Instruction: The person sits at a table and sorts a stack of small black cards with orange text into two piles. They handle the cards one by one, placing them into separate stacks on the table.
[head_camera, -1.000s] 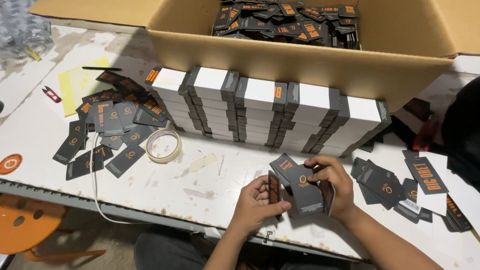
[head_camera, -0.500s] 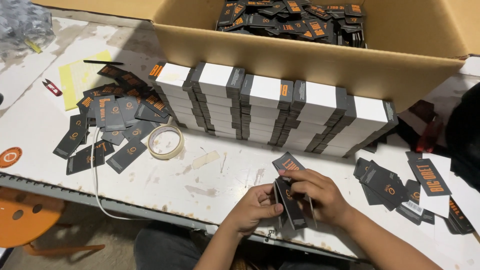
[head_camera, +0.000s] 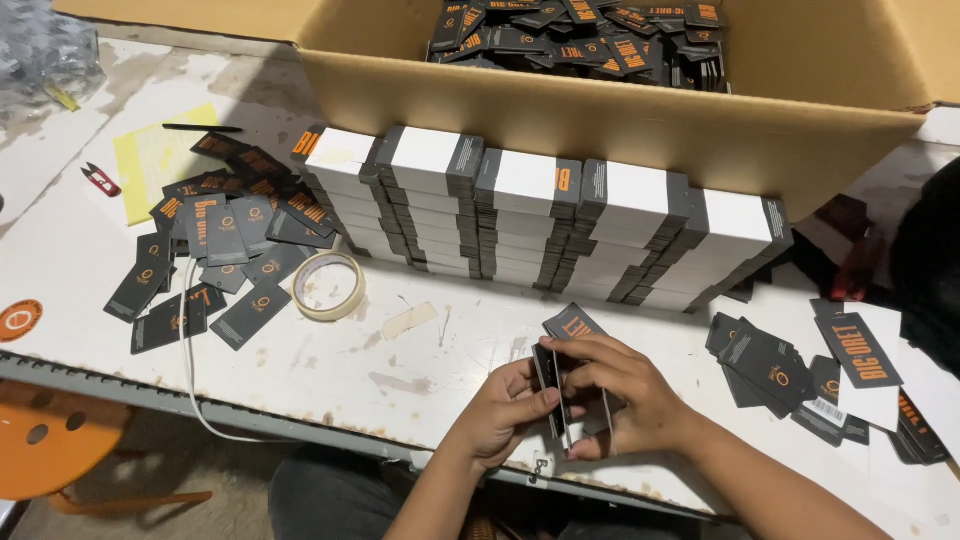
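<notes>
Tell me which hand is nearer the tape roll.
Left. The left hand is below and right of the tape roll, apart from it; the right hand lies farther right, beyond the card stack.

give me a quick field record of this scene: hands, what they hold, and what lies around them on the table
left hand: grips small stack of dark card tags, held on edge
right hand: closed over the same stack from the right
behind hands: rows of stacked white-faced tags
above: brown cardboard box holding loose tags
left: roll of clear tape, scattered dark tags
surface: worn white table
</notes>
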